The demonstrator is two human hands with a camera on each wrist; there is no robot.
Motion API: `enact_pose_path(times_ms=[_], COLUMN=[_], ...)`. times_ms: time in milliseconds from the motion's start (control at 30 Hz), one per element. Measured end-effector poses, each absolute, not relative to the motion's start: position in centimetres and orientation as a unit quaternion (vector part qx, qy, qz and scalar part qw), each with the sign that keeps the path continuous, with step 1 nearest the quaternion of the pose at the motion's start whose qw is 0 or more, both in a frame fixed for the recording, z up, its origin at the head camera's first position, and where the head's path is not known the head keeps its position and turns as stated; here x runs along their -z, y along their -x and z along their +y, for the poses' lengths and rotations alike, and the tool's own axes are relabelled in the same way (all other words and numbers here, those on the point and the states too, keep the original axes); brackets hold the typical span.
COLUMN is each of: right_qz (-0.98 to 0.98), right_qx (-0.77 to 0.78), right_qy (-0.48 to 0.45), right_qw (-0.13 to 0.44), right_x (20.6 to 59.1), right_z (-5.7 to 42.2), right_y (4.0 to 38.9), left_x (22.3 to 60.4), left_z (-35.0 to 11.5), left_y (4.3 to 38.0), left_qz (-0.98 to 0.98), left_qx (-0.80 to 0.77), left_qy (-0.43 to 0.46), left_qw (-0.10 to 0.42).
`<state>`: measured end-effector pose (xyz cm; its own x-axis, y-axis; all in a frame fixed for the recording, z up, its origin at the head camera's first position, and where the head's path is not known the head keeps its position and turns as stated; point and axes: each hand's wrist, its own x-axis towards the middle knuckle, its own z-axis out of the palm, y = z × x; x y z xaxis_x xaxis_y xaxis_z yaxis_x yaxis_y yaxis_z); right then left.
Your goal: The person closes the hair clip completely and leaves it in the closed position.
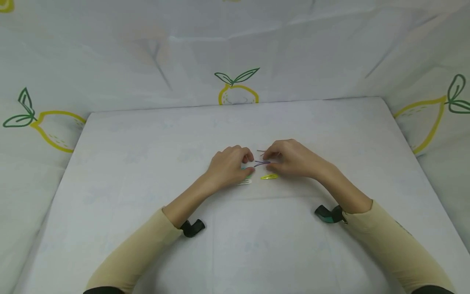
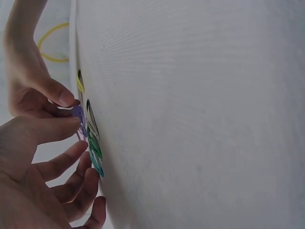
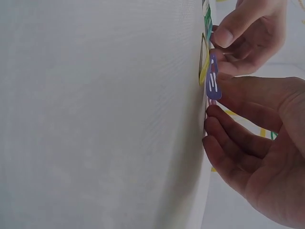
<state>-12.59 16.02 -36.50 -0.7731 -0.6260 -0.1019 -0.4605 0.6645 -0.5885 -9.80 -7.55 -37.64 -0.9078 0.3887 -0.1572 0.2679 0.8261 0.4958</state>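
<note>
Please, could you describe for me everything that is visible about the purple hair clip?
The purple hair clip is slim, with one broad rounded end, a narrower opposite end and long slots; it looks like coated metal. In the head view it forms a sideways V spreading toward the left hand, so it appears open. It is between the hands, seemingly pinched near its right end by the right hand. Whether the left touches it is unclear.
</note>
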Motion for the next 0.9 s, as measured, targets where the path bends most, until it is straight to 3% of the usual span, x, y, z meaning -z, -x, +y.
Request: enact_pose_path(times_ms=[900], right_qz=[0.894], right_qx=[0.283], right_qy=[0.32], right_qw=[0.138], right_x=[36.8], right_z=[16.1], right_y=[12.9], left_x=[37.8], left_z=[-6.2], left_y=[9.9], left_qz=[0.958], left_qx=[-0.191], left_qy=[-0.189], left_qw=[0.102])
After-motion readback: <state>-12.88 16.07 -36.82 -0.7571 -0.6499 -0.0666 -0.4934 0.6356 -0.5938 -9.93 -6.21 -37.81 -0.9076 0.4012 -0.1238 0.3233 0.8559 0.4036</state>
